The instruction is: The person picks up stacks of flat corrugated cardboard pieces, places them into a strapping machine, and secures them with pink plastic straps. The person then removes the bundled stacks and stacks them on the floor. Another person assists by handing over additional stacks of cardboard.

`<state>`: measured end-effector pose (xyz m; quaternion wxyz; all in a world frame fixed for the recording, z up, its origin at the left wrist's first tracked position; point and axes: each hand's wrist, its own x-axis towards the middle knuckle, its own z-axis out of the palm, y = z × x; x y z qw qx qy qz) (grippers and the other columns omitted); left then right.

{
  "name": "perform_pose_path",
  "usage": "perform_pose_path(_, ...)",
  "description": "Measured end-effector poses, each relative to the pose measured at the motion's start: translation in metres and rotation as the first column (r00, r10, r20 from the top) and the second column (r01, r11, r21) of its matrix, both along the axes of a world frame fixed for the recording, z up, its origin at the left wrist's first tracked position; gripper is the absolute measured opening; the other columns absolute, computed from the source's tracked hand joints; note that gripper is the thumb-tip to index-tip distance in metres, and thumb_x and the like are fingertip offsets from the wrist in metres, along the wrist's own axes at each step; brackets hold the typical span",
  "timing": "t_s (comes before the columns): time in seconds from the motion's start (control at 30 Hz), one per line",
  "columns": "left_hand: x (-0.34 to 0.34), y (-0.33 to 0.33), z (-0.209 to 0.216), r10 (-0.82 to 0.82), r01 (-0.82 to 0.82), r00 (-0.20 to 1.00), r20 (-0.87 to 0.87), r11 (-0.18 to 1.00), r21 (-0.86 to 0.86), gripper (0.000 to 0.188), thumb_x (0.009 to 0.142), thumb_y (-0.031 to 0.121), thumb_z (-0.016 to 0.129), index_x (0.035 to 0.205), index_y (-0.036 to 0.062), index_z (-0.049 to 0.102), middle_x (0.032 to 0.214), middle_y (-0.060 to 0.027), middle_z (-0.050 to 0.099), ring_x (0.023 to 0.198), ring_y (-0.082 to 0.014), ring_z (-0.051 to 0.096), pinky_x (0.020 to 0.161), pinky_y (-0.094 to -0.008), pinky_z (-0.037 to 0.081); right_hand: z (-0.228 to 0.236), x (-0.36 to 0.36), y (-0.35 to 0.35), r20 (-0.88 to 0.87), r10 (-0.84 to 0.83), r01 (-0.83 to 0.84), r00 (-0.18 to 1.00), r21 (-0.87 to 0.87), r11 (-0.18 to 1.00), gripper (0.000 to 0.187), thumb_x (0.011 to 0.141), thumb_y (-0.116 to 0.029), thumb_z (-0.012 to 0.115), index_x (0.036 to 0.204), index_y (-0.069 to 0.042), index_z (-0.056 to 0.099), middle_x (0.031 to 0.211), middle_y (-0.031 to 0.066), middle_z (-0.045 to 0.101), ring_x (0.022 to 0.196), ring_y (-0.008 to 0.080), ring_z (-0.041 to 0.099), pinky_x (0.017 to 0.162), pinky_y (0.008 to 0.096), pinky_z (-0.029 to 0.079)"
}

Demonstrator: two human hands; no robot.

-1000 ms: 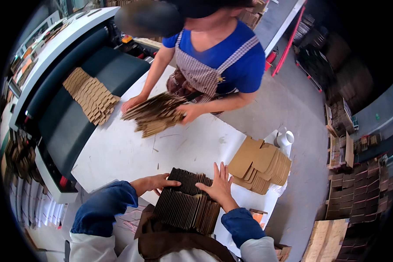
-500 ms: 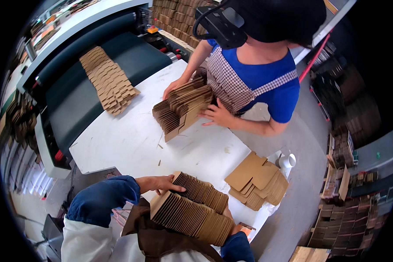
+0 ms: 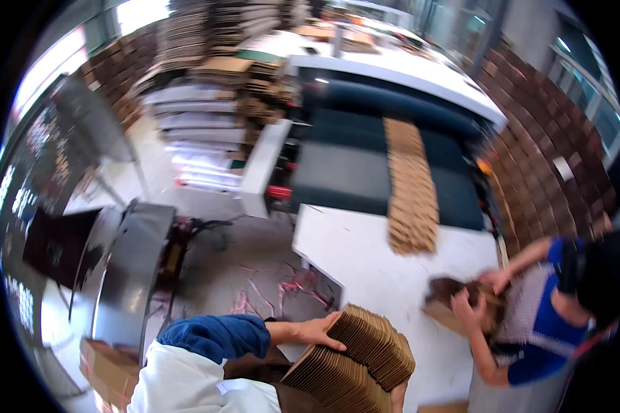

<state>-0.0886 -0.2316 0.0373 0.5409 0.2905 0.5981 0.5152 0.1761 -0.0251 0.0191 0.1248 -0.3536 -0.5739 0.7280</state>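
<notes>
Between my two hands is a thick stack of folded brown cardboard pieces (image 3: pixel 375 344), standing on edge in two rows close to my apron. My left hand (image 3: pixel 317 333) grips its far left end, thumb on top. At the right end my right hand (image 3: pixel 399 396) holds the stack from the side; only part of it shows, the rest being hidden behind the cardboard. The white table (image 3: pixel 344 241) lies just beyond the stack.
A dark green conveyor belt (image 3: pixel 344 165) carries a strip of overlapping cardboard pieces (image 3: pixel 413 186) onto the table. On the right a co-worker (image 3: pixel 537 310) handles more cardboard. A grey metal machine (image 3: pixel 134 255) stands left, with pink strapping (image 3: pixel 300 286) on the floor.
My view has swung left, bringing the floor and grey machine into sight. The stack has stayed in both my hands and turned with me. The co-worker's hands have shifted on their cardboard.
</notes>
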Motion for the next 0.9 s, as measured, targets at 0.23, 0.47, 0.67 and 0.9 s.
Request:
perform_pose_path(0.23,-0.056,-0.217,0.028,0.620,-0.606,0.771,-0.146,0.784,0.131,0.105,0.079,0.031,0.080,0.150,0.0022,0.009,0.147,-0.0162,0.036,0.136,-0.0237,0.035,0.113,-0.0352,0.027,0.003,-0.226,-0.099,-0.072,0.527,-0.506,0.847,0.198,0.839,0.056,0.101,-0.042,0.046,0.135,0.002,0.047,0.130,0.0143,0.056,0.118,0.0229,0.054,0.098,0.0362,0.045)
perform_pose_path(0.47,-0.093,-0.444,0.008,0.966,-0.899,0.192,-0.171,0.243,0.365,0.111,0.071,0.016,0.086,0.153,0.0065,0.010,0.150,-0.0108,0.031,0.139,-0.0207,0.027,0.115,-0.0349,0.023,-0.020,-0.457,-0.323,-0.041,0.937,-0.850,0.348,0.407,0.334,0.049,0.105,-0.032,0.036,0.141,0.000,0.039,0.137,0.0113,0.051,0.126,0.0208,0.048,0.105,0.0341,0.039)
perform_pose_path(0.67,-0.089,-0.598,-0.001,0.987,-0.941,-0.154,-0.052,-0.131,0.312,0.117,0.063,0.006,0.088,0.152,0.0045,0.012,0.149,-0.0103,0.033,0.137,-0.0207,0.031,0.113,-0.0353,0.026,-0.022,-0.587,-0.542,-0.122,0.992,-0.863,-0.042,0.505,0.025,0.039,0.098,-0.028,0.054,0.122,0.002,0.053,0.113,0.0107,0.064,0.105,0.0182,0.057,0.091,0.0316,0.045)
perform_pose_path(0.9,-0.065,-0.695,-0.042,0.827,-0.872,-0.488,-0.279,-0.473,0.125,0.124,0.057,0.026,0.092,0.150,0.0006,0.015,0.147,-0.0185,0.037,0.136,-0.0302,0.036,0.114,-0.0399,0.026,0.011,-0.637,-0.753,-0.123,0.870,-0.695,-0.477,0.658,-0.288,0.076,0.093,-0.045,0.047,0.150,-0.001,0.022,0.147,0.0179,0.038,0.136,0.0292,0.037,0.112,0.0372,0.029)
